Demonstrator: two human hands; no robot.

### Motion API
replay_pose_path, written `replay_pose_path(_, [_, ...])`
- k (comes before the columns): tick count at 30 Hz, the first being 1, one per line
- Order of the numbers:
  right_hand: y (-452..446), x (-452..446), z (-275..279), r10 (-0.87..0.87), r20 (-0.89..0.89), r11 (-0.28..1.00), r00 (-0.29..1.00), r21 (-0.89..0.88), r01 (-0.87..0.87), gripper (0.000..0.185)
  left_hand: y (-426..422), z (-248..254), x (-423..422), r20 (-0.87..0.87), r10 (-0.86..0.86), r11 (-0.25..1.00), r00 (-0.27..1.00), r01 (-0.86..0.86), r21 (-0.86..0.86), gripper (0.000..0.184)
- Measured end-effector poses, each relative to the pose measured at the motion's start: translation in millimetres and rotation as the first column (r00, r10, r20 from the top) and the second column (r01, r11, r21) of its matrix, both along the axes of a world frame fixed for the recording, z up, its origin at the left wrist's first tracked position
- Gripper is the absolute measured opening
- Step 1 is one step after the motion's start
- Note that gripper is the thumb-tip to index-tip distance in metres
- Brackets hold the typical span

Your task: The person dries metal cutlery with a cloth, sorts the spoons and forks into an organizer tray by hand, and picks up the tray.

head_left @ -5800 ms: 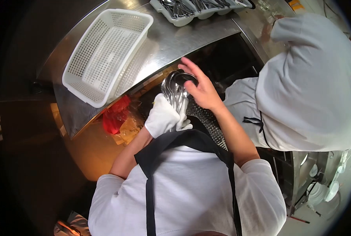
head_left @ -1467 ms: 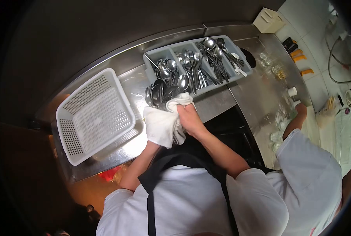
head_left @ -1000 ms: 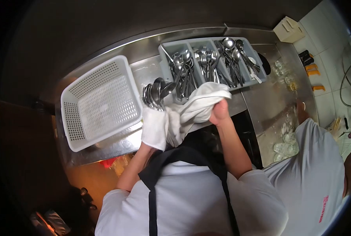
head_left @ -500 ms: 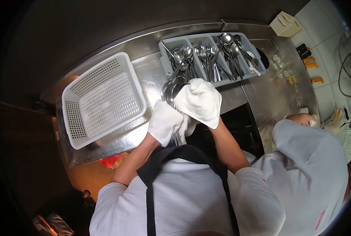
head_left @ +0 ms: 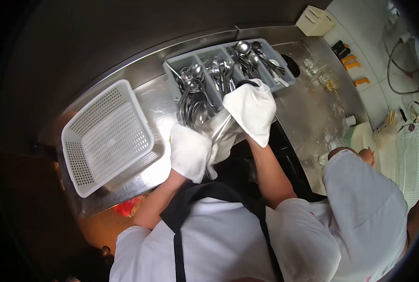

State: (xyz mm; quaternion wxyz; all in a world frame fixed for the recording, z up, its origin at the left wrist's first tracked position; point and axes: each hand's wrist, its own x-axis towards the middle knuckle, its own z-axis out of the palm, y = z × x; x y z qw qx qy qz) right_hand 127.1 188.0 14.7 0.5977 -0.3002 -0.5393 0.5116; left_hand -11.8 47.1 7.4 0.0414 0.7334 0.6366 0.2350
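A white cloth (head_left: 228, 136) covers both of my hands. Under its left end, my left hand (head_left: 190, 152) is closed round a bunch of spoons (head_left: 190, 110), their bowls pointing up toward the cutlery tray. My right hand (head_left: 252, 110), wrapped in the other end of the cloth, grips one spoon (head_left: 222, 128); its handle slants down toward my left hand and its dark bowl shows above the cloth. Just beyond the hands lies the grey divided cutlery tray (head_left: 171, 84), holding spoons and forks in its compartments.
A white perforated basket (head_left: 118, 138) sits on the steel counter (head_left: 160, 101) at the left. Glasses (head_left: 318, 75) stand on the right counter. A co-worker (head_left: 367, 207) is close at my right, one hand near a green-white object. Orange-handled tools lie at the back right.
Over the last second, the cloth-covered right hand has closed on a single spoon and drawn it up and right from the bunch. The co-worker's hand has shifted. The camera view has turned.
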Motion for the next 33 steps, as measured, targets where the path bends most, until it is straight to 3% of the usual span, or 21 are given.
replay_pose_path(2, [2, -5, -16, 0.099, -0.362, 0.985, 0.927, -0.094, -0.142, 0.013, 15, 3, 5, -0.192, -0.037, 0.996, 0.981, 0.052, 0.077, 0.016])
replay_pose_path(3, [2, -12, -23, -0.132, -0.368, 0.965, 0.920, -0.259, 0.035, 0.008, 31, -28, 12, -0.044, -0.039, 0.938, 0.998, 0.052, 0.343, 0.017])
replay_pose_path(4, [4, 0, -29, 0.040, -0.411, 0.963, 0.911, -0.227, -0.145, 0.008, 39, -22, 18, -0.060, -0.020, 0.948, 0.998, 0.038, 0.317, 0.017])
replay_pose_path(5, [6, 2, -26, 0.013, 0.427, 0.988, 0.904, -0.145, 0.055, 0.008, 44, -15, 26, -0.075, -0.003, 0.959, 0.997, 0.024, 0.284, 0.017])
replay_pose_path(7, [2, 7, -53, 0.012, 0.667, 1.000, 0.745, -0.026, 0.007, 0.007, 56, -20, 39, 0.038, 0.007, 0.962, 0.999, -0.017, 0.273, 0.015])
replay_pose_path(8, [4, 18, -56, 0.026, 0.644, 0.995, 0.764, 0.058, -0.083, 0.007, 64, -26, 43, 0.164, -0.006, 0.952, 0.986, -0.044, 0.302, 0.013])
replay_pose_path(9, [5, 30, -58, 0.049, 0.620, 0.975, 0.783, 0.142, -0.173, 0.007, 62, -30, 44, 0.024, -0.027, 0.972, 0.999, 0.020, 0.235, 0.009])
replay_pose_path(10, [5, 41, -54, 0.080, 0.595, 0.940, 0.800, 0.222, -0.259, 0.007, 64, -39, 45, 0.104, -0.070, 0.979, 0.992, 0.049, 0.198, 0.007])
replay_pose_path(11, [1, 45, -56, 0.164, 0.492, 0.965, 0.855, 0.098, -0.242, 0.007, 65, -48, 47, 0.187, -0.107, 0.984, 0.977, 0.077, 0.163, 0.005])
replay_pose_path(12, [3, 47, -49, 0.210, 0.386, 0.974, 0.898, 0.001, -0.228, 0.009, 78, -93, 50, 0.472, -0.156, 0.981, 0.868, 0.082, 0.173, 0.005])
replay_pose_path(14, [11, 58, -23, 0.267, 0.098, 0.919, 0.959, -0.324, -0.223, 0.016, 93, -87, 61, 0.886, -0.147, 0.988, 0.440, 0.112, 0.108, 0.009])
replay_pose_path(16, [68, 81, -26, 0.247, 0.116, 0.893, 0.962, -0.414, -0.179, 0.018, 94, -43, 84, 0.993, 0.047, 0.974, -0.108, 0.224, -0.021, 0.018])
replay_pose_path(17, [100, 91, -22, 0.373, -0.025, 0.801, 0.928, -0.496, -0.335, 0.015, 90, -21, 87, 0.967, 0.092, 0.969, -0.236, 0.246, -0.032, 0.017])
replay_pose_path(20, [207, 104, -46, 0.500, -0.250, 0.512, 0.829, -0.687, -0.516, 0.008, 92, -5, 92, 0.864, 0.245, 0.951, -0.440, 0.283, -0.125, 0.017])
replay_pose_path(23, [250, 108, -47, 0.424, -0.270, 0.500, 0.864, -0.726, -0.472, 0.019, 94, 16, 99, 0.804, 0.237, 0.967, -0.545, 0.210, -0.143, 0.022])
replay_pose_path(25, [244, 118, -49, 0.317, -0.388, 0.539, 0.866, -0.678, -0.500, 0.025, 111, -46, 83, 0.984, 0.044, 0.989, 0.176, 0.129, -0.067, 0.026])
replay_pose_path(27, [215, 130, -56, 0.320, -0.564, 0.588, 0.762, -0.512, -0.626, 0.039, 110, -48, 77, 0.869, -0.068, 0.994, 0.490, 0.113, 0.014, 0.028])
replay_pose_path(28, [170, 122, -32, 0.146, -0.465, 0.709, 0.873, -0.566, -0.420, 0.044, 104, -8, 79, 0.886, -0.099, 0.992, 0.452, 0.115, 0.052, 0.029])
replay_pose_path(29, [168, 122, -38, 0.593, -0.512, 0.611, 0.622, -0.217, -0.761, 0.041, 102, 5, 78, 0.923, -0.073, 0.992, 0.378, 0.125, 0.028, 0.028])
replay_pose_path(31, [153, 124, -61, 0.786, -0.419, 0.482, 0.454, -0.044, -0.875, 0.041, 101, 19, 75, 0.982, 0.046, 0.984, 0.184, 0.162, -0.076, 0.027])
replay_pose_path(33, [107, 117, -93, 0.438, -0.380, 0.722, 0.814, -0.391, -0.571, 0.047, 103, 21, 75, 0.968, 0.242, 0.944, -0.071, 0.248, -0.218, 0.026])
